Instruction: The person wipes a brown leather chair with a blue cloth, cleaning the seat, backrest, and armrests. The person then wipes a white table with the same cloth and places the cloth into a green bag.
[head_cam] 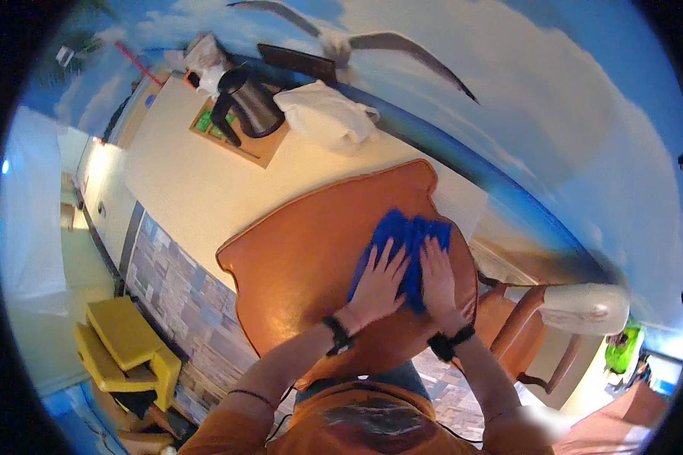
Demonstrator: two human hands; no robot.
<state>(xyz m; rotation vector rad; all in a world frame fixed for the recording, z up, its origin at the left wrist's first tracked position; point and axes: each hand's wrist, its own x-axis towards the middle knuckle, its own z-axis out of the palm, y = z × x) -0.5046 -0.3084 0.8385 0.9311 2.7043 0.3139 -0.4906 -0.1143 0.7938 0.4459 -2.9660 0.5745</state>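
Observation:
An orange-brown leather-like seat cushion [296, 256] with piped edges lies in front of me, its far part over a cream table. On its right half a blue cloth [395, 227] is spread. My left hand [378, 284] rests flat on the cloth's left part, fingers spread. Beside it my right hand [437, 278] lies on the cloth's right part, fingers pointing away from me. Neither hand is closed around the cloth. Both wrists wear black bands.
On the cream table [171, 153] stand a dark electric kettle [256, 108] on a wooden tray [250, 156] and a white cloth bag [330, 116]. A wooden chair [518, 324] is at the right. A yellow step stool [125, 335] stands at the lower left.

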